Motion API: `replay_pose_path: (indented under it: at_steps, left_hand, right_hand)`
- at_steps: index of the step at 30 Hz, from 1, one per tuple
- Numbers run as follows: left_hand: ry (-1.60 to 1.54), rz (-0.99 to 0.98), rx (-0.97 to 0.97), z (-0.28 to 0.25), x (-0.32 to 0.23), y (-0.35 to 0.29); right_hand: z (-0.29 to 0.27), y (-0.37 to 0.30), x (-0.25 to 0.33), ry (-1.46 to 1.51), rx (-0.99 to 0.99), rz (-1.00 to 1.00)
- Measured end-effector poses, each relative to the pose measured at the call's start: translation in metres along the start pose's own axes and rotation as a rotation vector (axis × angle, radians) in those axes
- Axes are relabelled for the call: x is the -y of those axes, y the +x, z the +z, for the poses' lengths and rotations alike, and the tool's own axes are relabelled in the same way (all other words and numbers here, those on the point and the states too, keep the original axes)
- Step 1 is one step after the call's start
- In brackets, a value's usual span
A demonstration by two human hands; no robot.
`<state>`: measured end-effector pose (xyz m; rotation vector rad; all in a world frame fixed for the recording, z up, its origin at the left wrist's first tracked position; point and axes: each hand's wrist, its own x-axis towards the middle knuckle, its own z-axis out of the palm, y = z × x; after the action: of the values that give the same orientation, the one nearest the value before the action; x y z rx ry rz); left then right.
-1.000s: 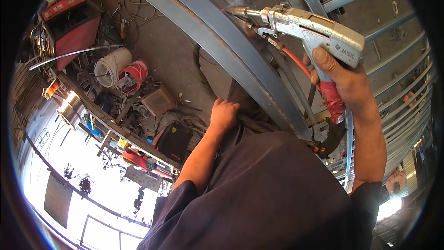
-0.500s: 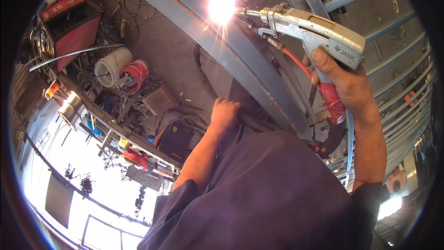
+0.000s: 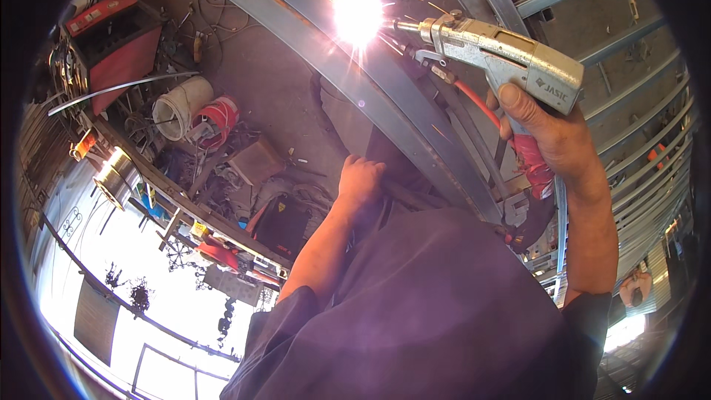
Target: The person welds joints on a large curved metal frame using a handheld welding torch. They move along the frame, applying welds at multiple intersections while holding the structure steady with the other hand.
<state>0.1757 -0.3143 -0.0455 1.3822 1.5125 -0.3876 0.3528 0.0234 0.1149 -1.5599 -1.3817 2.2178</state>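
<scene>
My right hand (image 3: 552, 133) is wrapped round the grip of a silver pistol-shaped welding torch (image 3: 511, 52), its thumb along the back. The torch's nozzle points left at a blinding white arc (image 3: 358, 17) on a grey steel beam (image 3: 415, 122); the glare hides the exact contact spot. Below the torch body runs a thin red hose (image 3: 475, 101), and red wrapping (image 3: 532, 159) covers the lower grip. Lower down, beside the beam, my left hand (image 3: 361, 180) is closed by my dark clothing; what its fingers hold, if anything, is hidden.
Metal bars (image 3: 637, 74) form a frame along the right. At the left stand a red machine (image 3: 122, 63), a white bucket (image 3: 174, 111) and a red bucket (image 3: 220, 115) amid scrap. A dark case (image 3: 280, 222) lies below them. Another person (image 3: 635, 289) shows at the far right.
Orange sparks now fly from the arc up and to the left, with a few streaks to the right. The torch and both hands stay nearly in place.
</scene>
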Motion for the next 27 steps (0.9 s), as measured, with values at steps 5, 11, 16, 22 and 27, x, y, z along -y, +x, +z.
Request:
replay_pose_path:
  at_steps: [5,11,16,22,27]
  left_hand:
    - [0.011,0.001,-0.001,0.0,0.0,0.0]
    - [0.023,0.023,-0.014,0.008,0.006,0.004]
    - [-0.008,0.052,-0.051,0.006,0.001,0.004]
    - [0.045,0.084,-0.022,0.002,-0.01,0.012]
    - [0.085,0.094,-0.008,-0.001,-0.013,0.012]
  right_hand:
    - [-0.004,-0.001,-0.003,-0.029,0.01,0.025]
    - [-0.013,-0.018,-0.006,-0.018,-0.062,0.048]
    - [-0.034,-0.045,-0.013,0.08,-0.066,0.052]
    - [-0.04,-0.068,-0.043,0.056,-0.063,0.157]
    - [-0.042,-0.068,-0.05,0.028,-0.012,0.156]
